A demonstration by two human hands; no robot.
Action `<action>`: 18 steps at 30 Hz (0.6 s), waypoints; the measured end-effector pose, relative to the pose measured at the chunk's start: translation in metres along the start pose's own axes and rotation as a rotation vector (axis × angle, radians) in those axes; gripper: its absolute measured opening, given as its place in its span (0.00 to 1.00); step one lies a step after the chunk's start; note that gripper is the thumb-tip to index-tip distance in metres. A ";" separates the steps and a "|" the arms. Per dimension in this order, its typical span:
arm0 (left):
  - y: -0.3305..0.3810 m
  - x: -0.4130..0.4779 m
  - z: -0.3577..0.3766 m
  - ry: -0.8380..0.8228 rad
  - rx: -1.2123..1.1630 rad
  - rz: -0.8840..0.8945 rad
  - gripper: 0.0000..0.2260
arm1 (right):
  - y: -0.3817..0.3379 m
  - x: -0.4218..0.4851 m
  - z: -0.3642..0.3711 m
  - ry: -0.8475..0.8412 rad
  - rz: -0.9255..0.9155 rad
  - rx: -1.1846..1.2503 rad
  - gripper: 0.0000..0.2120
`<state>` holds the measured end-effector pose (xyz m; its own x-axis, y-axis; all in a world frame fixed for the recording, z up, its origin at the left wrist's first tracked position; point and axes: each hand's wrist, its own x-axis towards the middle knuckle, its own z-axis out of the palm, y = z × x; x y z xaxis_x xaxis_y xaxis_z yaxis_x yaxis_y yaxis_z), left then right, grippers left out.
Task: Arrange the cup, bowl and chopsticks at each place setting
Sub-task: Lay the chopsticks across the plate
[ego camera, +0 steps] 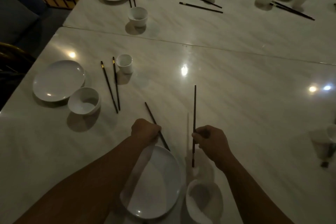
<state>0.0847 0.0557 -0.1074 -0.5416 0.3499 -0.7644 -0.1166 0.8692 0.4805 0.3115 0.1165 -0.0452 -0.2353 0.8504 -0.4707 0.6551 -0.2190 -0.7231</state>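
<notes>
chopsticks are split up now, one stick in each of the hands. the left hand [145, 130] is closed around the left stick [151, 112], which leans away to the left, with its near end by the rim of the plate [156, 187]. the right hand [211, 142] pinches the right stick [194, 111], which points almost straight away, just right of the plate. the bowl [201, 200] sits below the right hand, beside the plate. i think the step is to make a neat pair. to do it well, bring the two sticks side by side, line up their ends, and lay them flat on the bench [245, 96] right of the plate. go slow so they don't roll. i can't see a cup at this spot.
</notes>
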 end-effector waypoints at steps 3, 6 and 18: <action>0.012 -0.014 -0.004 0.018 -0.233 -0.002 0.12 | -0.002 -0.009 -0.001 0.022 0.037 0.105 0.06; 0.022 -0.027 -0.017 0.149 -0.340 0.129 0.10 | -0.005 -0.020 0.007 0.024 0.051 0.111 0.06; -0.025 -0.056 -0.101 0.084 -0.300 0.318 0.06 | 0.002 -0.091 0.098 -0.136 0.114 -0.033 0.07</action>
<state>0.0340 -0.0208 -0.0332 -0.6540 0.5429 -0.5269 -0.1631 0.5789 0.7989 0.2640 -0.0085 -0.0530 -0.2513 0.7478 -0.6145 0.7061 -0.2926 -0.6448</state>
